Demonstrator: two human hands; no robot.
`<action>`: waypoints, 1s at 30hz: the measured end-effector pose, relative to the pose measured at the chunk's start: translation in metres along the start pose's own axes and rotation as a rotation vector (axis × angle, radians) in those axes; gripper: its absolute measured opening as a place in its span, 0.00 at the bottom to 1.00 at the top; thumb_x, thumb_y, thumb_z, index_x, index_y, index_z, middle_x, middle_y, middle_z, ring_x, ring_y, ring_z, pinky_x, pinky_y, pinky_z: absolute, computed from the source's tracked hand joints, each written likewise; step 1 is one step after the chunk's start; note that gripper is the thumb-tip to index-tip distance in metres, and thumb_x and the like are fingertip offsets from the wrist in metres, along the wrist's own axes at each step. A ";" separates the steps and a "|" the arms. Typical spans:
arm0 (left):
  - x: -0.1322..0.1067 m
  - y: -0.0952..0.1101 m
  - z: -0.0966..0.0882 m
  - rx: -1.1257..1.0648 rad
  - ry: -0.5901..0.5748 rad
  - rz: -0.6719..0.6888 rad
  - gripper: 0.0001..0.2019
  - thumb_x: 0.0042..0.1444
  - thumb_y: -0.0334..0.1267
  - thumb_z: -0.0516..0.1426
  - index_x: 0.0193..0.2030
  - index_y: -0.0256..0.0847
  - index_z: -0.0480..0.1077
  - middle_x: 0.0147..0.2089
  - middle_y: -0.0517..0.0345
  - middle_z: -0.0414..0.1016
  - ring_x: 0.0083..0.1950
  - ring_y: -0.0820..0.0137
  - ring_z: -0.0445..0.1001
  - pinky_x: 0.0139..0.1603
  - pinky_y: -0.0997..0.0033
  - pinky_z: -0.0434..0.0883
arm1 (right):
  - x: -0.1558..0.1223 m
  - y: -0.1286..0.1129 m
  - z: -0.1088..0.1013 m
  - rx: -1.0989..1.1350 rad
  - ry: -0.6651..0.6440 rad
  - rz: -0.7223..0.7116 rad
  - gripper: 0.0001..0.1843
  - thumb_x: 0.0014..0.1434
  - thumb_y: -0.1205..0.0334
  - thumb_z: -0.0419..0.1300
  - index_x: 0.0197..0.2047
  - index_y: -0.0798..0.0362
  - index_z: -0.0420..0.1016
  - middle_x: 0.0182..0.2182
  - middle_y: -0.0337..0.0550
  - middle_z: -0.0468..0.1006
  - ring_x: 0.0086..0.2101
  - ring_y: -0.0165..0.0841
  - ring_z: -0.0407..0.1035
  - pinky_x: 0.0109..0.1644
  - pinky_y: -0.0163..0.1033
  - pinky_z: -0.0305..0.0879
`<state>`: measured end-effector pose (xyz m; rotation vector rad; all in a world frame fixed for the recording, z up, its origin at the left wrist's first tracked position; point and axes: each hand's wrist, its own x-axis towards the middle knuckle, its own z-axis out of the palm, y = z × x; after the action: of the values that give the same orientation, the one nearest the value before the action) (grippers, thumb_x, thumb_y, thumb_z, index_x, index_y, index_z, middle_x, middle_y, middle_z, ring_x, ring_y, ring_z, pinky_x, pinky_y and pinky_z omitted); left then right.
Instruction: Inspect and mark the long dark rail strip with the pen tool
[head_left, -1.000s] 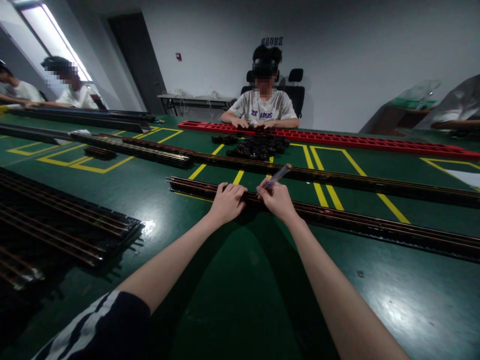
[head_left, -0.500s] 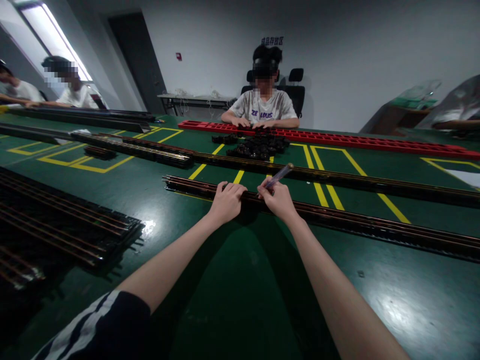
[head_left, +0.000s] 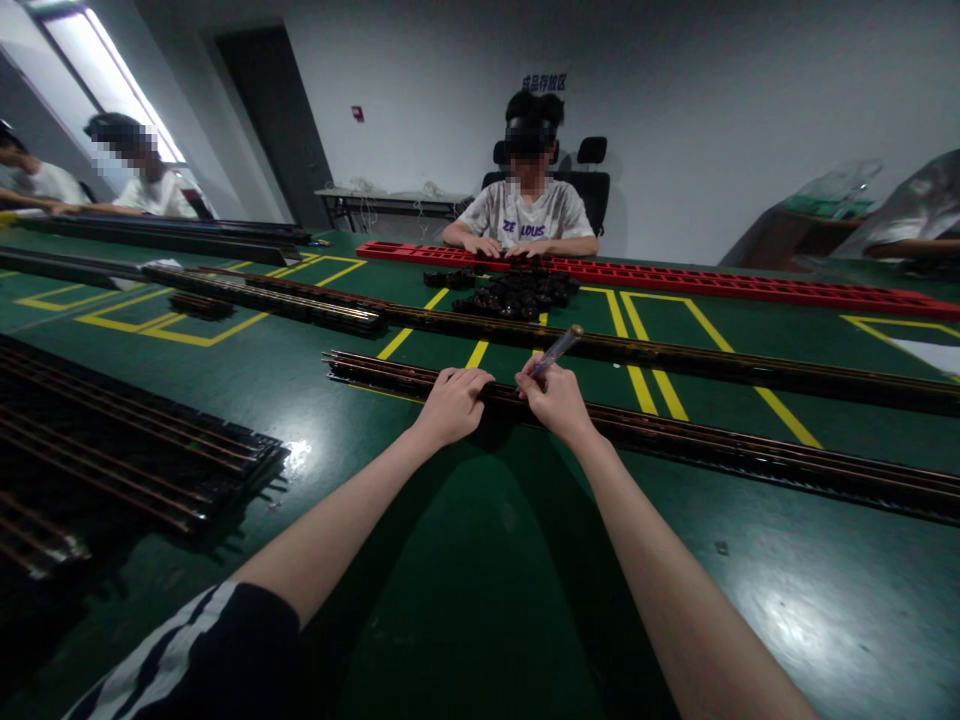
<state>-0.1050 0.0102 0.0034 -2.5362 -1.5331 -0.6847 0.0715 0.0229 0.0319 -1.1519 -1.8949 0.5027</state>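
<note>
A long dark rail with copper-coloured rods (head_left: 712, 440) lies across the green table in front of me. My left hand (head_left: 454, 405) is closed over its near edge, fingers bent across the top, a short way in from the rail's left end. Just to the right, my right hand (head_left: 556, 400) grips a pen-like tool with a clear purplish barrel (head_left: 555, 350). Its back end leans up and to the right; the tip is hidden by my fingers, down at the rail. Whether the tip touches the rail I cannot tell.
Beyond lies a second long dark rail (head_left: 675, 355), then a heap of small black parts (head_left: 517, 292) and a red slotted rack (head_left: 712, 280). A co-worker (head_left: 529, 215) sits opposite, hands at the rack. Dark strips with copper rods (head_left: 135, 440) are stacked at left.
The pen-like tool's back end has shifted very slightly left. Both hands keep their places on the rail, and the rail has barely moved.
</note>
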 end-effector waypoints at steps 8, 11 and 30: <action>0.000 0.003 -0.003 0.031 -0.013 0.015 0.19 0.54 0.37 0.52 0.53 0.40 0.65 0.54 0.49 0.73 0.56 0.60 0.68 0.57 0.56 0.59 | 0.000 0.000 0.000 -0.031 -0.007 0.001 0.07 0.56 0.63 0.54 0.26 0.50 0.64 0.21 0.40 0.73 0.26 0.36 0.70 0.34 0.38 0.62; 0.000 0.003 -0.003 0.036 -0.012 0.014 0.18 0.54 0.38 0.53 0.52 0.39 0.65 0.53 0.49 0.73 0.55 0.60 0.69 0.56 0.56 0.59 | 0.000 0.001 0.001 -0.038 -0.001 0.004 0.07 0.56 0.63 0.53 0.26 0.50 0.64 0.21 0.41 0.73 0.26 0.36 0.70 0.34 0.39 0.62; 0.001 0.001 0.001 0.076 0.004 0.024 0.14 0.55 0.40 0.54 0.49 0.40 0.65 0.50 0.51 0.74 0.53 0.60 0.69 0.54 0.58 0.60 | 0.000 0.002 0.001 -0.017 0.012 -0.002 0.06 0.55 0.62 0.54 0.26 0.50 0.65 0.21 0.40 0.73 0.25 0.35 0.69 0.33 0.38 0.61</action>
<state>-0.1035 0.0105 0.0031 -2.4922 -1.4954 -0.6159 0.0715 0.0236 0.0295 -1.1611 -1.8932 0.4781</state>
